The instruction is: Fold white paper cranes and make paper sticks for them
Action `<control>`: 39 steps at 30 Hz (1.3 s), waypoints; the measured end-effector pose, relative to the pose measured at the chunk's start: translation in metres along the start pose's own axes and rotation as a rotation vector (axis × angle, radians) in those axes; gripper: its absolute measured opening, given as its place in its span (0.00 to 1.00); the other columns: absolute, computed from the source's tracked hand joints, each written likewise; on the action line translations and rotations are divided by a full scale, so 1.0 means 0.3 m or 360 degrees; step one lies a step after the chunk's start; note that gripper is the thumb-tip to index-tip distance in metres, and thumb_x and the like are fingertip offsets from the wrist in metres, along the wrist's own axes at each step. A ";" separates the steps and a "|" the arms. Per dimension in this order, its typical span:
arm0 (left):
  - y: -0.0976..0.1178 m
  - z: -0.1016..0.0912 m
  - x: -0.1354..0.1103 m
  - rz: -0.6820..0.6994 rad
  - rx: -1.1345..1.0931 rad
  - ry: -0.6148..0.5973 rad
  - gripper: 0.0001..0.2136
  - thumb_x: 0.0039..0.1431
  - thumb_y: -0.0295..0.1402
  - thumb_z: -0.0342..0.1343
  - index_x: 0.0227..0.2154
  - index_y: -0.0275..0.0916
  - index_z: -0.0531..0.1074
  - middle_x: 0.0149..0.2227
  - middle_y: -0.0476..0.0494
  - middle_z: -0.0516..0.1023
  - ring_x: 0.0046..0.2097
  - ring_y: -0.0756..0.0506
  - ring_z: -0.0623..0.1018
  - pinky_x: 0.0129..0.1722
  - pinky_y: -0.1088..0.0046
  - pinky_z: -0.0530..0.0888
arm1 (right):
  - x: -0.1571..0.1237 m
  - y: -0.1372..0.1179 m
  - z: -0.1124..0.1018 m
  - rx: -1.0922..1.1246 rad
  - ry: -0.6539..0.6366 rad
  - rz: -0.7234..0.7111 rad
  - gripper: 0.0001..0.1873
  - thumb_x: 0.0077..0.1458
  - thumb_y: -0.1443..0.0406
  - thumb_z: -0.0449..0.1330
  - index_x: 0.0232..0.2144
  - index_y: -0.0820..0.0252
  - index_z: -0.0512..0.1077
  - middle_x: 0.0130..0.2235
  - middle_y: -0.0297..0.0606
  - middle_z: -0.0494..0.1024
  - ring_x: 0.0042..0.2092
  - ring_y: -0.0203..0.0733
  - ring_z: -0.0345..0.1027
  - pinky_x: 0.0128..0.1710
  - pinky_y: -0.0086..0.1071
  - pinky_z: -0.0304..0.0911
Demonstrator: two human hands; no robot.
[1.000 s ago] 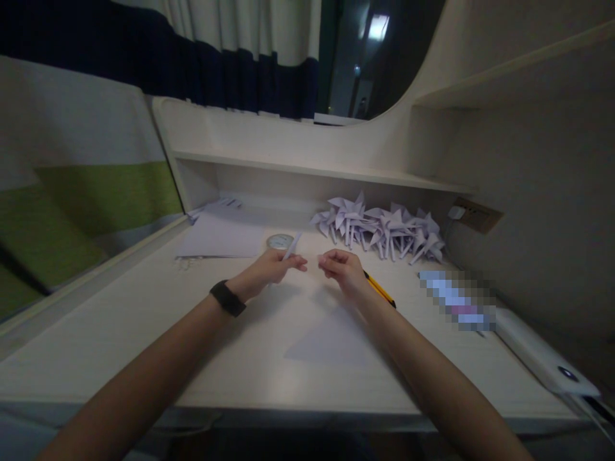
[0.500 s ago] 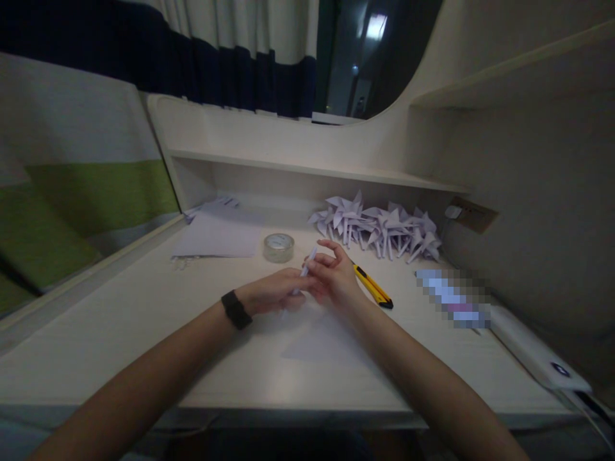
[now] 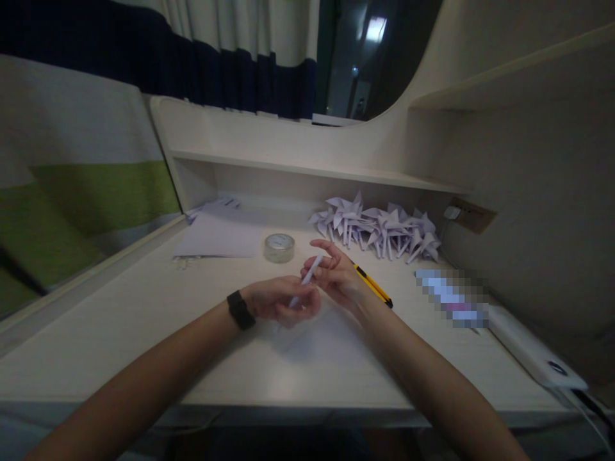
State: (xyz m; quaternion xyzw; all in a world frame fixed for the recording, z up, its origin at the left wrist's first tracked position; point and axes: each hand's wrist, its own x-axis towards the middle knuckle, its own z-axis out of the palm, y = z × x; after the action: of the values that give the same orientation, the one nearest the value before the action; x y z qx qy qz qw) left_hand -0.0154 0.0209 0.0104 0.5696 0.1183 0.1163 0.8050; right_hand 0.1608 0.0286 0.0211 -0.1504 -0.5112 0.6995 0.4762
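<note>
A thin white rolled paper stick (image 3: 312,269) slants between my hands above the desk. My left hand (image 3: 283,299), with a dark band at its wrist, is closed around the lower part of the stick. My right hand (image 3: 336,272) pinches the stick near its upper end, thumb and fingers against it, while the index finger stretches away. Just beyond the hands stands a roll of clear tape (image 3: 279,247). A yellow and black utility knife (image 3: 373,286) lies right of my right hand, partly covered by it.
Several white paper pinwheels (image 3: 384,224) lie bunched at the back right. A stack of white paper (image 3: 218,234) is at the back left. At the right are a blurred-out flat item (image 3: 451,298) and a white power strip (image 3: 533,349). A shelf (image 3: 307,168) overhangs the back.
The left hand has turned and curled further round the stick. The stick's upper end has shifted slightly right and nearer, and the right hand has changed its finger position on it.
</note>
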 end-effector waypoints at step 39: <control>0.025 -0.073 0.032 0.0413 0.1387 0.1706 0.13 0.56 0.38 0.56 0.29 0.33 0.80 0.16 0.51 0.68 0.20 0.53 0.62 0.21 0.78 0.58 | 0.062 0.042 -0.167 -0.0477 0.0651 -0.0288 0.34 0.30 0.65 0.74 0.42 0.57 0.65 0.29 0.31 0.80 0.31 0.38 0.74 0.38 0.35 0.69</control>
State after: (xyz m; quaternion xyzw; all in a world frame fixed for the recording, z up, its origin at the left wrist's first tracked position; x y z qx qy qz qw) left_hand -0.0136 0.0459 0.0097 0.7140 0.4656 0.4182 0.3139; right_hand 0.1799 0.0722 -0.0063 -0.3111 -0.5137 0.5256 0.6026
